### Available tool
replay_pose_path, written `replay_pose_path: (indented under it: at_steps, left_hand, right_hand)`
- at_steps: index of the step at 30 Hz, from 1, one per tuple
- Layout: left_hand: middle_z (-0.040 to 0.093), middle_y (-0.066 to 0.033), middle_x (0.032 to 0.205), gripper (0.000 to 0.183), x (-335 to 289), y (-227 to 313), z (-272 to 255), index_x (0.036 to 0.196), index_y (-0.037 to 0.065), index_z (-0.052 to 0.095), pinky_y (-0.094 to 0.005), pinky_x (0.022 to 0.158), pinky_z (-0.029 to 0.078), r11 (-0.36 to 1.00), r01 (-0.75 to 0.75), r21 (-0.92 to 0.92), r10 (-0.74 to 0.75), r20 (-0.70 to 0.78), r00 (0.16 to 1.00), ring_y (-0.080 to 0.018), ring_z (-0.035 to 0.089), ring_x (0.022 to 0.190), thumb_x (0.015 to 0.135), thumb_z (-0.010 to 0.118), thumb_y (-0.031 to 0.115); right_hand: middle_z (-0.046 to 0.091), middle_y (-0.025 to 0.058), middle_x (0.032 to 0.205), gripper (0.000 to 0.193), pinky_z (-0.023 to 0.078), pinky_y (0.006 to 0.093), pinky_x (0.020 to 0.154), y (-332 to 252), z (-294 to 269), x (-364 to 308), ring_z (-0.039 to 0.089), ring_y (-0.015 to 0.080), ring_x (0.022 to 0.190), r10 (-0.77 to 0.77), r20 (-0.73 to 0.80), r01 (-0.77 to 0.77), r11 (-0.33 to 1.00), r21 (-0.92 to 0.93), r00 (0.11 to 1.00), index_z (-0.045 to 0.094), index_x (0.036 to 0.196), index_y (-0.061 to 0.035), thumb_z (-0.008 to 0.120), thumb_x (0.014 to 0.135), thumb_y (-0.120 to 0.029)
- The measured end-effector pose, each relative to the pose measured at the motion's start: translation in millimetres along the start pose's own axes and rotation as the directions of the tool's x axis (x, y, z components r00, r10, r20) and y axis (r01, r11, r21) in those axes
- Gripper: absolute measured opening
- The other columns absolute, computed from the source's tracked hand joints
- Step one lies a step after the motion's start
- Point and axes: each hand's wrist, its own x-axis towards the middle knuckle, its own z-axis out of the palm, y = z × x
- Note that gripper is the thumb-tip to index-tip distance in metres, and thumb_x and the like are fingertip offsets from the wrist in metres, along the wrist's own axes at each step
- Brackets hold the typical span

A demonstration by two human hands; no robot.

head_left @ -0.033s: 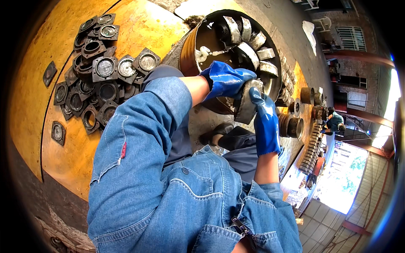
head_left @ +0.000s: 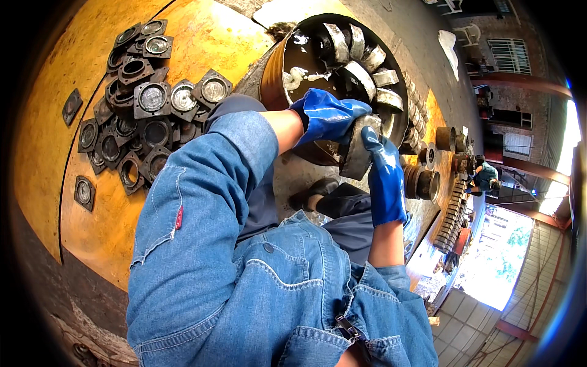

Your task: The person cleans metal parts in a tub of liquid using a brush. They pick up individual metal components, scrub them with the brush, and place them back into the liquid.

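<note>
Both my hands wear blue rubber gloves. Between them, at the near rim of a round metal drum (head_left: 275, 76), they hold a thick, dull-grey metal ring (head_left: 356, 153) with its worn side face toward me. My left hand (head_left: 333, 116) grips its far left side, the fingertips partly hidden behind it. My right hand (head_left: 384, 165) is closed on the ring's right edge. Inside the drum, several similar metal rings (head_left: 359, 79) stand on edge along the far and right side. Dark liquid with pale foam (head_left: 296, 76) shows at the drum's left.
A heap of dark square flanged parts with round openings (head_left: 151, 98) lies on yellow sheets at the left. Right of the drum stand rusty cylinders (head_left: 426, 183) and a row of stacked rings (head_left: 451, 214). Another person (head_left: 486, 175) works farther off at the right.
</note>
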Motion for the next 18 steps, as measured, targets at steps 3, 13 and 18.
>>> replay_pose_path:
  at_steps: [3,13,18]
  left_hand:
    - [0.069,-0.0094,0.128,0.036,-1,15,-7,0.139,0.01,0.061,-0.0325,0.101,0.054,0.997,0.064,-0.05,-0.063,0.021,0.998,-0.0214,0.067,0.115,0.108,0.057,0.027]
    - [0.069,-0.0147,0.137,0.043,-7,91,-39,0.146,0.011,0.061,-0.0363,0.106,0.054,0.968,0.241,0.064,-0.248,0.134,0.96,-0.029,0.068,0.124,0.106,0.058,0.027]
    - [0.062,-0.0128,0.152,0.05,-13,88,-36,0.152,0.017,0.058,-0.0369,0.117,0.048,0.891,0.244,0.383,-0.287,0.058,0.956,-0.0317,0.06,0.138,0.103,0.06,0.029]
  right_hand:
    - [0.066,0.0137,0.108,0.077,0.046,0.0372,0.094,-5,-2,0,0.057,0.0262,0.101,0.0,0.029,0.001,0.999,-0.034,1.0,0.064,0.13,0.0041,0.071,0.094,-0.063]
    - [0.065,0.0021,0.111,0.041,0.045,0.0318,0.095,18,-1,15,0.056,0.0163,0.1,-0.143,0.081,0.139,0.989,0.049,0.986,0.069,0.129,0.0002,0.06,0.108,-0.034]
    - [0.064,-0.0034,0.107,0.041,0.042,0.0268,0.094,12,8,11,0.054,0.0104,0.098,-0.039,0.081,0.023,0.981,0.192,0.996,0.072,0.12,-0.0057,0.066,0.105,-0.044]
